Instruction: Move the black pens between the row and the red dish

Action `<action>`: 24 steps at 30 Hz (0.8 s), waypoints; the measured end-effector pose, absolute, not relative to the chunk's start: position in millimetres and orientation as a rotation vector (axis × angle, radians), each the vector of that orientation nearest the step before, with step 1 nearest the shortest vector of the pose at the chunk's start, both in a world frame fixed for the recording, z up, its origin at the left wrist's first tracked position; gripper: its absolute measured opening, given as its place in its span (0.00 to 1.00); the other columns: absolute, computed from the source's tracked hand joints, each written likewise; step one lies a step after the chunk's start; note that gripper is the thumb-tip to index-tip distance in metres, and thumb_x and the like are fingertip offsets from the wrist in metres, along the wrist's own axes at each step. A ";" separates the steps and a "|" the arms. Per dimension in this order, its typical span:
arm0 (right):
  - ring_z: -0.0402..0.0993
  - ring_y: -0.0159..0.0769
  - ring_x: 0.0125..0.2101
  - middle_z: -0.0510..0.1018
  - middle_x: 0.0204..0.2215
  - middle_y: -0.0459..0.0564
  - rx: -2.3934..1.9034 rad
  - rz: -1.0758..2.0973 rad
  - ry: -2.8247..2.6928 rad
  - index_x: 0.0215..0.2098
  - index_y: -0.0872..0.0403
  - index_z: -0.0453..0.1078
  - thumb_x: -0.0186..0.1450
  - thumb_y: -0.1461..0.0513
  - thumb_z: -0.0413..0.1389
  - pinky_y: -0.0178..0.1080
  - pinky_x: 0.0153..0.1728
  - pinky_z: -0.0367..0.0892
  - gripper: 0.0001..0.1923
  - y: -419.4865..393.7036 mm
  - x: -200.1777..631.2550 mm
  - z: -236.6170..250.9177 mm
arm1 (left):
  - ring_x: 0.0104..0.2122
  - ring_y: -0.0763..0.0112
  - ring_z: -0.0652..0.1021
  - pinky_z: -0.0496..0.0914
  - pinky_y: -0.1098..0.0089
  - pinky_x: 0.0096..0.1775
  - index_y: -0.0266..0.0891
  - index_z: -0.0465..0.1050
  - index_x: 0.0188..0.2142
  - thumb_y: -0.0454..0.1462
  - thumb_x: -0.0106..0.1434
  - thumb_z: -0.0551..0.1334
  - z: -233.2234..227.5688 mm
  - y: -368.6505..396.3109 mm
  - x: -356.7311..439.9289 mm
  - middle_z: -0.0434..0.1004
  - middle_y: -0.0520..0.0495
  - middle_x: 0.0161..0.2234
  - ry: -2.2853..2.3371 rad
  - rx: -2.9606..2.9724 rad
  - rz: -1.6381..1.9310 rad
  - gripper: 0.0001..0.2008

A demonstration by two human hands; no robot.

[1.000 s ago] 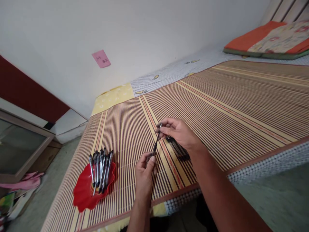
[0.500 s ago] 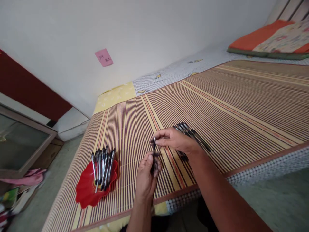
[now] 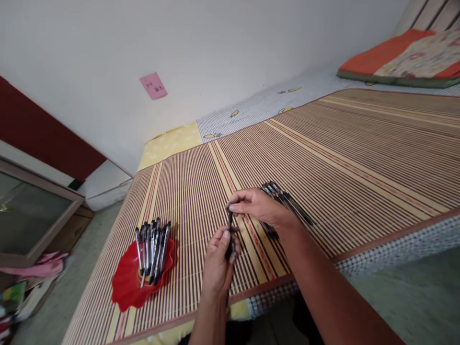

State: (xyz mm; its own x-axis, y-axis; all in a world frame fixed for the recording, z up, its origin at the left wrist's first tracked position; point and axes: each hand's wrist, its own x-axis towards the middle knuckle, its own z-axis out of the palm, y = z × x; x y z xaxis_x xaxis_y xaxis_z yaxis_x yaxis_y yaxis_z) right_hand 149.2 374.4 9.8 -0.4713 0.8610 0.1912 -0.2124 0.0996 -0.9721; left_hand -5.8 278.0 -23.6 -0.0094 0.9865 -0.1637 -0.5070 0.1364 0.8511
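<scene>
Upright above the striped mat, a black pen (image 3: 230,220) is held between my two hands. My left hand (image 3: 220,249) wraps its fingers round the lower part, thumb on top. At the pen's upper end, my right hand (image 3: 251,206) pinches with thumb and fingertips, hiding the tip. Partly behind my right hand and wrist, a row of several black pens (image 3: 293,203) lies side by side on the mat. To the left, a red wavy-edged plate (image 3: 124,282) holds a bunch of clear pens with black caps (image 3: 154,249).
The striped bamboo mat (image 3: 194,191) covers the bed, its front edge close to me. Folded orange and floral bedding (image 3: 388,55) lies at the far right. A pink note (image 3: 153,86) is stuck on the wall. A glass-fronted cabinet (image 3: 32,211) stands at the left.
My right fingertips have closed over the pen's upper tip, which showed before. My left hand keeps its hold, and the other pens have not moved.
</scene>
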 end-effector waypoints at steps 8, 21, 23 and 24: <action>0.65 0.28 0.25 0.70 0.22 0.42 -0.720 1.473 -1.497 0.28 0.54 0.73 0.57 0.53 0.66 0.33 0.27 0.62 0.13 376.9 145.8 7.5 | 0.22 0.81 0.69 0.59 0.82 0.21 0.37 0.72 0.37 0.38 0.56 0.74 -25.4 275.7 -6.3 0.69 0.54 0.25 0.927 0.688 1.329 0.14; 0.62 0.28 0.24 0.68 0.21 0.41 -0.728 1.477 -1.492 0.26 0.54 0.72 0.60 0.52 0.64 0.34 0.27 0.59 0.14 375.0 149.7 10.4 | 0.22 0.80 0.70 0.60 0.81 0.22 0.37 0.71 0.38 0.39 0.55 0.74 -24.8 276.9 -4.5 0.69 0.54 0.26 0.950 0.684 1.333 0.16; 0.64 0.29 0.25 0.70 0.23 0.43 -0.689 1.507 -1.493 0.29 0.54 0.74 0.62 0.52 0.61 0.34 0.29 0.60 0.14 374.3 150.1 12.5 | 0.23 0.80 0.71 0.60 0.81 0.22 0.37 0.71 0.39 0.39 0.55 0.74 -25.2 276.9 -4.7 0.70 0.54 0.26 0.952 0.676 1.331 0.17; 0.66 0.30 0.27 0.72 0.25 0.44 -0.673 1.520 -1.495 0.32 0.54 0.75 0.63 0.52 0.60 0.34 0.30 0.61 0.13 374.0 150.3 13.2 | 0.22 0.80 0.71 0.60 0.81 0.21 0.37 0.71 0.39 0.39 0.55 0.74 -25.3 276.8 -4.8 0.70 0.55 0.26 0.951 0.675 1.330 0.17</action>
